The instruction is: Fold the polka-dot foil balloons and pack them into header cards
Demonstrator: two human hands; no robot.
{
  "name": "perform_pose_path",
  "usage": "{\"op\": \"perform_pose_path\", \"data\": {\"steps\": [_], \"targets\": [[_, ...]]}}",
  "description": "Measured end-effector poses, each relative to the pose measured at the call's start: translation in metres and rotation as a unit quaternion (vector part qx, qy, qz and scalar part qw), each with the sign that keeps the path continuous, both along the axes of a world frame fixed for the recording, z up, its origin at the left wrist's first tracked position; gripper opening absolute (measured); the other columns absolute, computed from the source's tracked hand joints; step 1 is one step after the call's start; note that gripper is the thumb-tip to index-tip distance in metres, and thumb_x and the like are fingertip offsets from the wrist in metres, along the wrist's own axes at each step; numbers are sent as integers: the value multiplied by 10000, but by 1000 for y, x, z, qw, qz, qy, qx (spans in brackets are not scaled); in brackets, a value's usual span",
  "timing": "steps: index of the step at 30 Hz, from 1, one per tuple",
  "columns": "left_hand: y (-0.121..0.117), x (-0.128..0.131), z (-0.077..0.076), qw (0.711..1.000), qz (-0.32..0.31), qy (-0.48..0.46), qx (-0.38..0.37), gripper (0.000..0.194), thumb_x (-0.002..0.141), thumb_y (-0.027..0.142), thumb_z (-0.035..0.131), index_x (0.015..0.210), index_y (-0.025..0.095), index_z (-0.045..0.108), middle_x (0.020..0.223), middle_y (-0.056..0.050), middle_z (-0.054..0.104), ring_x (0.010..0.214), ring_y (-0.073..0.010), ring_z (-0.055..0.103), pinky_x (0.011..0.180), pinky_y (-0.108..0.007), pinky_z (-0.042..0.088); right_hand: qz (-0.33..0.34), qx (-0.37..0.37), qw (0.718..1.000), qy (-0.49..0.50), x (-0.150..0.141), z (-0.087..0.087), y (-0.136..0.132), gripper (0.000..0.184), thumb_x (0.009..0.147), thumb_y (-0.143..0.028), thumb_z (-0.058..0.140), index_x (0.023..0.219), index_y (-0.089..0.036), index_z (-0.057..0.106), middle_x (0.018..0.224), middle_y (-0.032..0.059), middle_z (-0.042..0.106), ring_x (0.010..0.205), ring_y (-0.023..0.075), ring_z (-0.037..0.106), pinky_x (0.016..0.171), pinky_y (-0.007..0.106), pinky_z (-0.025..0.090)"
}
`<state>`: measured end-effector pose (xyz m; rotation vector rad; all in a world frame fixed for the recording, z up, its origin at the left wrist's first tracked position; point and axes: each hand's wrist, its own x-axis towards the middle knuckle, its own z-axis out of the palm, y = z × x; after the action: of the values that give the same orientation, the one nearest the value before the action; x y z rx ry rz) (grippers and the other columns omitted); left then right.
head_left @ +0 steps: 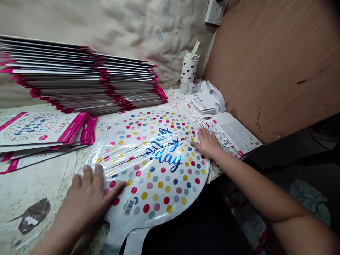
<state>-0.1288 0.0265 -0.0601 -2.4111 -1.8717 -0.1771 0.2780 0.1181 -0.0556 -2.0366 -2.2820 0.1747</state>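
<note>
A flat, uninflated foil balloon (162,184) with coloured dots and blue lettering lies in front of me, a fold line running across its middle. Its lower part and tail hang past the table's front edge. My left hand (89,193) rests on the balloon's left side, fingers spread, thumb on the dots near the barcode. On the right side, my right hand (208,141) lies flat at the end of the fold, fingers stretched out. Neither hand grips anything.
A tall stack of pink-edged card sleeves (87,81) stands at the back left, with several printed packages (39,131) before it. A heart-patterned tumbler (189,71), a label strip (205,101), paper scraps and a printed card (237,132) lie near the wooden panel (278,67).
</note>
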Motion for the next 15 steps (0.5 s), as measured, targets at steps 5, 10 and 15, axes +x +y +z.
{"op": "perform_pose_path", "data": {"steps": [5,10,15], "targets": [[19,78,24,999,36,-13,-9,905,798,642,324,1382,-44,239,1441,-279,229,1351,-405,120,1049,-571,198,147,81,986,9,-30,3,-34,605,889,-545,298,1386,-205,356,1174,172,550,1145,322,456,974,477,318],[44,140,18,991,-14,-21,-131,900,770,712,299,1422,98,217,1489,-198,148,1353,-413,90,1043,-579,172,-7,25,994,107,-43,1,-17,762,760,-707,402,1388,-281,329,1312,153,455,1232,390,367,996,561,262],[44,138,6,989,-14,-42,-139,949,732,768,274,1434,136,182,1498,-184,129,1351,-433,59,1023,-630,121,-87,19,942,323,-66,35,23,718,904,-551,206,1448,-122,18,1461,166,254,1328,253,289,1036,407,320]]}}
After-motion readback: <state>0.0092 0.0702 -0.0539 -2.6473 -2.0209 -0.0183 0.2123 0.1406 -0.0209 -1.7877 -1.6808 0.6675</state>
